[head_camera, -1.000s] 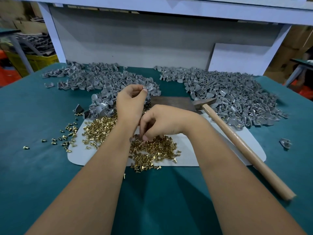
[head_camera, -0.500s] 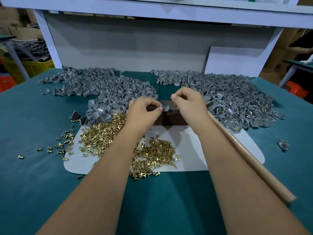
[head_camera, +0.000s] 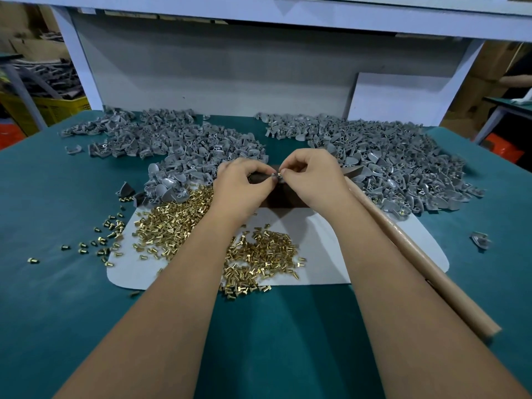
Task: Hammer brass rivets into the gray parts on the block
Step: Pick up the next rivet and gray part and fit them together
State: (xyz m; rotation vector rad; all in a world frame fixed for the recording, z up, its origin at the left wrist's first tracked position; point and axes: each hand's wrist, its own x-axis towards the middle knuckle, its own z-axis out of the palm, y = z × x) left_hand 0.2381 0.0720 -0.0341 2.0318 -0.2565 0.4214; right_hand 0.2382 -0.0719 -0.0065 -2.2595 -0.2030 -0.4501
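Teal worktable (head_camera: 57, 298) under white shelf (head_camera: 288, 15), left hand (head_camera: 241, 182) pinching gray part (head_camera: 273, 176), right hand (head_camera: 313, 177) pinching brass rivet (head_camera: 279, 174), above dark block (head_camera: 282, 198)

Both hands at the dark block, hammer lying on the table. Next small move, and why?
Probably seat the brass rivet fully in the small gray plastic part and set the pair down on the dark metal block. The left hand pinches the part, the right hand pinches the rivet, and the wooden-handled hammer lies ungripped.
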